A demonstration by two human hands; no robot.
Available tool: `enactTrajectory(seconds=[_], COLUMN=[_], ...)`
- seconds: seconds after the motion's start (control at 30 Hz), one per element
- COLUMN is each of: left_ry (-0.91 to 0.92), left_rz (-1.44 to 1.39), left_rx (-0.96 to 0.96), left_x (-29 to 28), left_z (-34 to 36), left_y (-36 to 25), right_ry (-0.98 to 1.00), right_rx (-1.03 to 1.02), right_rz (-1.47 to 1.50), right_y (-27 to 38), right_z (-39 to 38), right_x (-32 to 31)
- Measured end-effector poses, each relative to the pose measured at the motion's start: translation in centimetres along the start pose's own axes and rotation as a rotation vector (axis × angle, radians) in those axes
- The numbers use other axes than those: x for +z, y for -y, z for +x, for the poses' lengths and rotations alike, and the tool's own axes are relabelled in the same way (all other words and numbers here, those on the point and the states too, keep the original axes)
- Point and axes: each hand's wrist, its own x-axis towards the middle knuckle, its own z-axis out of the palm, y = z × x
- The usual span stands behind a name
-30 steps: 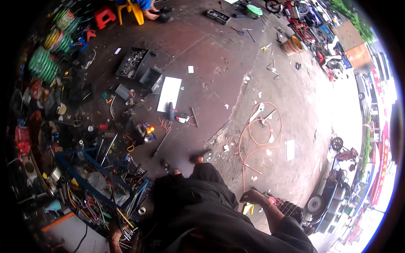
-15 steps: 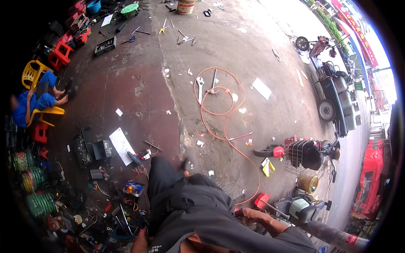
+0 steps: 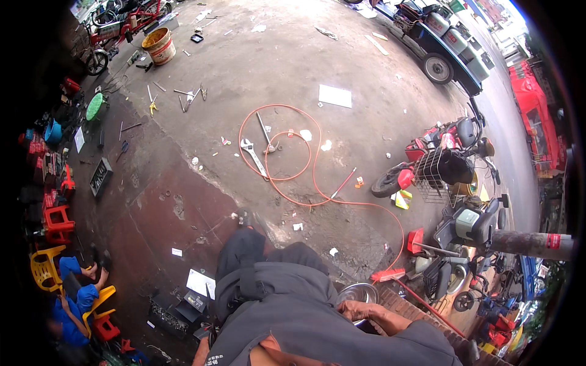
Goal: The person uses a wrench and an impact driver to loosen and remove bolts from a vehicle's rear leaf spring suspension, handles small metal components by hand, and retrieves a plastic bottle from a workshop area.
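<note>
My left hand (image 3: 201, 351) shows only partly at the lower edge beside my dark clothing; its fingers are hidden. My right hand (image 3: 353, 310) hangs by my right side with curled fingers; whatever they might hold is hidden. A steel basin (image 3: 369, 291) sits just beyond it, next to a low brick ledge (image 3: 397, 305). On the floor in front of me lie a large adjustable wrench (image 3: 253, 157), a long-handled tool (image 3: 264, 128) and a looped orange hose (image 3: 314, 158).
A person in blue (image 3: 73, 317) sits on a yellow chair at lower left. Parts boxes (image 3: 101, 177), red stools (image 3: 58, 222) and a bucket (image 3: 159, 46) stand leftward. A loaded cart (image 3: 439, 67), scooters (image 3: 464, 226), a pole (image 3: 531, 243) and a broom (image 3: 387, 274) are rightward.
My view has swung right over the last second. The seated person and hose now appear further left, and the basin, brick ledge and more scooters have come into sight beside my right hand.
</note>
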Motion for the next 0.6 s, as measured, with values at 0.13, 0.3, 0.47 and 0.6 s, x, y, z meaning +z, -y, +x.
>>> enactTrajectory(seconds=[0.13, 0.3, 0.47, 0.6], left_ry=[0.141, 0.313, 0.433, 0.488], left_rz=[0.1, 0.287, 0.419, 0.444], left_rx=[-0.053, -0.071, -0.087, -0.078], left_x=[-6.1, -9.8, -6.2, 2.1], left_z=[3.5, 9.7, 16.2, 22.6], left_y=[-8.6, -19.5, -29.1, -35.7], right_ry=[-0.162, -0.148, -0.109, -0.106], right_rx=[0.085, -0.277, -0.3, -0.342], right_rz=[0.21, 0.455, 0.598, 0.613], right_y=[6.1, 5.6, 2.8, 0.6], right_z=[0.5, 0.1, -3.8, -6.6], right_x=[3.7, 5.9, 5.2, -4.0])
